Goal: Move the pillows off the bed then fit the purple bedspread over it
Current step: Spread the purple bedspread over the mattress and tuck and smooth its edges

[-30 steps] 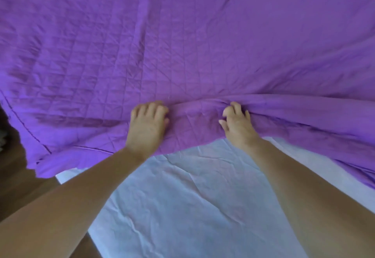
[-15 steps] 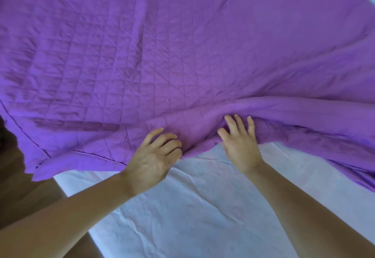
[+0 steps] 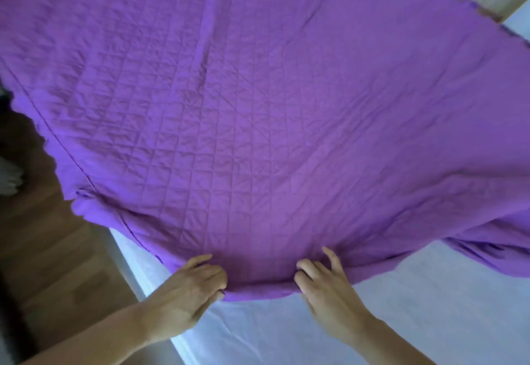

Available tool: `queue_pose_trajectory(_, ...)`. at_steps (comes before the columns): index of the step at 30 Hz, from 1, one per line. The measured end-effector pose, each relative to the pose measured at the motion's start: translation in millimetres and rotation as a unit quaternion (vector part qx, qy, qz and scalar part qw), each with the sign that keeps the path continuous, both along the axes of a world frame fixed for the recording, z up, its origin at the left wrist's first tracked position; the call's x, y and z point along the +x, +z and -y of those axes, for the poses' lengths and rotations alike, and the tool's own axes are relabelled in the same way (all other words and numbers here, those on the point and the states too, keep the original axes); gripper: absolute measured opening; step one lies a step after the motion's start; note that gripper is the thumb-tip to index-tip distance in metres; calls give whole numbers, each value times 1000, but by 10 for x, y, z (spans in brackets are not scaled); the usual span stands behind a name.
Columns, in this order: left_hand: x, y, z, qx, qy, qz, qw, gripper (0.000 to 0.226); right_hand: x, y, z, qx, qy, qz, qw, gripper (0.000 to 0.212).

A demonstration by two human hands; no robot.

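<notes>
The quilted purple bedspread (image 3: 258,135) had come nearer across the white-sheeted bed (image 3: 401,321); the left hand (image 3: 189,293) and right hand (image 3: 327,287) each gripped its near hem, fingertips partly hidden, far corners cut off.

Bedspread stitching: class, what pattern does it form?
A quilted grid of squares crossed by diagonals on the purple bedspread, clearest in the head view.

free: bare white sheet (image 3: 372,321) near side | blocked: purple bedspread (image 3: 258,120) beyond
</notes>
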State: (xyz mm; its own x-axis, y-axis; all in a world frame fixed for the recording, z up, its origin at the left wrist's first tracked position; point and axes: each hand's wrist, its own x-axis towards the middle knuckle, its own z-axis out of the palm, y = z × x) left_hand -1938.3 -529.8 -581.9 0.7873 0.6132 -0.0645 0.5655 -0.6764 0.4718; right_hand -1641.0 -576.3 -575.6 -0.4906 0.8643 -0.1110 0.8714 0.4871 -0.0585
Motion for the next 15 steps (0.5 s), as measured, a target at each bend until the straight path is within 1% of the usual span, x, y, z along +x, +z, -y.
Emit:
queue_pose_trajectory(3, 3, 43, 94, -14, 24, 15, 1000, 8, 32, 52, 84, -8, 4, -6, 1000, 28)
queue_pose_trajectory(6, 40, -27, 87, -19, 39, -18, 999, 7, 6, 61, 51, -24, -9, 42, 999, 39)
queue_pose_trajectory(8, 97, -64, 81, -52, 46, -40, 997, 8, -7, 38, 54, -23, -28, 78, 996, 41)
queue_pose_trajectory(10, 158, -41, 50, -97, 71, -66, 991, 12, 24, -6, 90, -30, -67, 82, 994, 47)
queue_pose_trajectory(12, 186, 32, -54, -145, 102, -78, 981, 16, 96, -32, 68, -44, -91, 63, 993, 58)
queue_pose_trajectory(13, 193, 78, -148, -161, 120, -65, 977, 20, 143, -22, 1, -46, -102, 34, 993, 58)
queue_pose_trajectory(15, 209, 184, -391, -171, 175, -3, 970, 29, 221, 67, -249, -28, -121, -54, 991, 45)
